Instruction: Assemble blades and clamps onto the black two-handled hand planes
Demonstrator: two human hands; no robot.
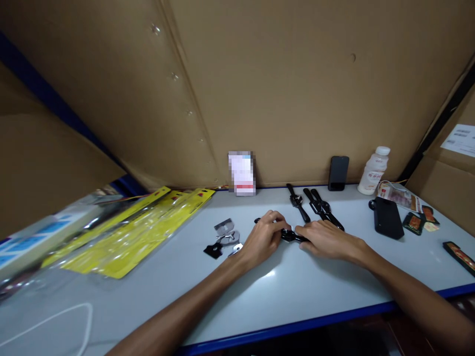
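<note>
A black spokeshave [292,237] lies low over the table between my two hands, its handles partly covered by my fingers. My left hand [266,235] is closed around its left side, with thumb and fingers near the middle. On the other side, my right hand [322,237] grips the right handle, its thumb close to a small bright part at the centre. Left of my hands lie loose metal pieces: a flat blade [223,226], a black plate [213,250] and small screws [232,236]. Beyond my right hand are more black spokeshaves [298,202], some overlapping.
Yellow-backed clear blister packs [141,237] are spread at the left. Against the cardboard wall stand a lit phone [242,173], a dark phone [338,173] and a white-capped bottle [373,170]. A black case [388,217] and small packets [412,223] lie at the right.
</note>
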